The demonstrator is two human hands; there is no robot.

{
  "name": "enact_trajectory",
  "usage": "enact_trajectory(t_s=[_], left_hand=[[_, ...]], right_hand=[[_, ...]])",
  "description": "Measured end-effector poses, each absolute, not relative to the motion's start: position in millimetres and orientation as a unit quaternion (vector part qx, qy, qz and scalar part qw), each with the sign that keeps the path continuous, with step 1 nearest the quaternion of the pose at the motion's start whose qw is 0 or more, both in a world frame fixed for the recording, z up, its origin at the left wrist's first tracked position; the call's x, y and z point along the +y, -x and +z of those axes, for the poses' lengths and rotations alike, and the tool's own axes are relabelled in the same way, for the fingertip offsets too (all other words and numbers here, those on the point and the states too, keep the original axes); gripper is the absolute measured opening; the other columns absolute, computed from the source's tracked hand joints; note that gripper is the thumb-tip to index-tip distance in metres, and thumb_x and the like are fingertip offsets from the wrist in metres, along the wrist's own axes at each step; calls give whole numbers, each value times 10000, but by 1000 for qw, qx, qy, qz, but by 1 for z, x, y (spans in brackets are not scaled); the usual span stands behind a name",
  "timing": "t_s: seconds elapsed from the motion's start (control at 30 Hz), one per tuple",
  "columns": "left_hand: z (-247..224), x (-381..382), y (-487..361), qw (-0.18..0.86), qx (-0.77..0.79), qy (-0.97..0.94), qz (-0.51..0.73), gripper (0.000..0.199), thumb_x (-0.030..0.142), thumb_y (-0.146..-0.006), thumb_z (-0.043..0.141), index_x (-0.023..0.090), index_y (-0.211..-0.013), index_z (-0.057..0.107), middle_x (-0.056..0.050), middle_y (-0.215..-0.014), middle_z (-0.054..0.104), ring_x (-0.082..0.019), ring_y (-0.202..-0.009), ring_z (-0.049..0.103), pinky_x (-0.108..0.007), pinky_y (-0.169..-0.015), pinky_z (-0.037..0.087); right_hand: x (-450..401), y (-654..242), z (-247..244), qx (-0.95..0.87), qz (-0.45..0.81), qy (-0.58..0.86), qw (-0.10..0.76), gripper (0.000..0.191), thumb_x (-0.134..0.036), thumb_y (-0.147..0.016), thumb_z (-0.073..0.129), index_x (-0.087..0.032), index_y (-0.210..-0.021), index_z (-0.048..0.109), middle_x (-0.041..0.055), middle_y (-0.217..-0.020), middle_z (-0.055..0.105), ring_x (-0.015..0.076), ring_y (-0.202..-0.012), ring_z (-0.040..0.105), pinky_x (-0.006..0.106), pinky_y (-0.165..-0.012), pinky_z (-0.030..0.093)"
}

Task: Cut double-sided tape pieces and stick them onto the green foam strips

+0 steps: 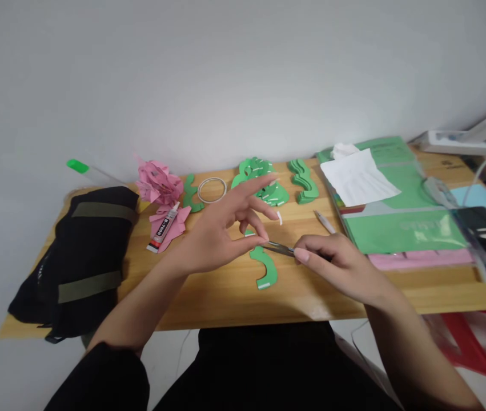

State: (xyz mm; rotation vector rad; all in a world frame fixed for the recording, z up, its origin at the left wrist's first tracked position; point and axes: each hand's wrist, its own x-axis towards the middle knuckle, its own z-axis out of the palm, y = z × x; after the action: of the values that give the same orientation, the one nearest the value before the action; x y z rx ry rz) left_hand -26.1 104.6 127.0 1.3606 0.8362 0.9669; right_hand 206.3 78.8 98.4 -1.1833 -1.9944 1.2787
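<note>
My right hand (332, 260) is closed round a dark pair of tweezers (280, 249) that points left. The thumb and a finger of my left hand (229, 225) pinch at the tweezers' tip; whether something small lies between them cannot be made out. The other left fingers are spread, and a small white strip (280, 218) is at one fingertip. Below the hands a curved green piece (268, 269) with a white strip at its end lies on the wooden table (225, 308). Behind my left hand is a pile of green pieces with white strips (274, 193).
A stack of green pieces (304, 181), a white pen (324, 221), a ring (212, 190), pink paper (159, 181) and a glue tube (163, 228) lie around. On the left rests a black bag (92, 257); on the right, green packets (397, 222) under white paper (358, 177).
</note>
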Motion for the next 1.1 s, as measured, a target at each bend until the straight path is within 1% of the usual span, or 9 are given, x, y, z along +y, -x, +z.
enact_trajectory(t_s=[0.3,0.43,0.53,0.63,0.7,0.77,0.93,1.03,1.1], left_hand=[[118,104,28,652,386,-561,334,833,69,-644,829,238,-1386,489,-85,-990,729,-156,-658,709,-277,-621,572],[107,105,31,668,416,-504,355,784,89,-634,845,233,-1326,508,-65,-995,727,-143,-663,711,-289,-663,588],[95,102,30,670,437,-456,391,747,118,-629,858,227,-1282,510,-61,-1016,730,-160,-710,729,-303,-707,587],[82,94,27,675,443,-419,415,688,159,-661,844,218,-1256,503,-71,-1045,736,-169,-720,739,-298,-716,566],[75,88,25,677,451,-398,425,681,172,-675,834,213,-1262,492,-81,-1061,737,-170,-710,741,-279,-685,542],[71,82,23,672,462,-382,434,685,174,-678,830,204,-1271,488,-91,-1062,739,-171,-713,741,-255,-651,516],[62,71,27,653,479,-374,451,667,188,-701,810,196,-1282,482,-125,-1099,731,-209,-780,753,-252,-629,506],[49,58,29,609,495,-404,470,671,188,-727,787,230,-1312,461,-118,-1173,699,-220,-868,751,-298,-733,563],[35,46,28,530,525,-447,493,676,165,-757,754,260,-1348,439,-111,-1260,649,-218,-980,728,-348,-868,567]], right_hand=[[83,-215,99,-801,387,424,167,507,-575,-934,439,-206,-649,639,-39,-475,431,99,-433,390,263,-489,249],[84,-221,94,-788,420,423,156,436,-599,-837,593,-215,-641,658,-50,-452,445,92,-421,371,254,-468,236],[81,-213,84,-707,502,442,230,358,-556,-690,749,-215,-651,646,-40,-520,527,103,-470,424,242,-457,283],[75,-190,70,-552,543,501,387,316,-522,-703,735,-217,-740,662,7,-673,650,139,-578,534,260,-523,400],[71,-175,61,-493,571,504,420,313,-504,-692,741,-214,-793,682,21,-732,690,152,-625,579,275,-571,450],[69,-164,55,-474,585,503,425,280,-467,-696,743,-208,-783,684,12,-704,677,145,-620,572,271,-574,455],[66,-156,49,-479,578,524,402,235,-403,-725,722,-192,-674,634,-37,-570,529,97,-519,414,234,-488,349],[64,-155,42,-467,577,548,387,252,-408,-712,713,-180,-656,622,-30,-577,519,100,-531,411,237,-498,347],[62,-155,33,-455,564,579,375,261,-415,-708,698,-175,-647,614,-34,-564,491,99,-525,391,239,-494,333]])
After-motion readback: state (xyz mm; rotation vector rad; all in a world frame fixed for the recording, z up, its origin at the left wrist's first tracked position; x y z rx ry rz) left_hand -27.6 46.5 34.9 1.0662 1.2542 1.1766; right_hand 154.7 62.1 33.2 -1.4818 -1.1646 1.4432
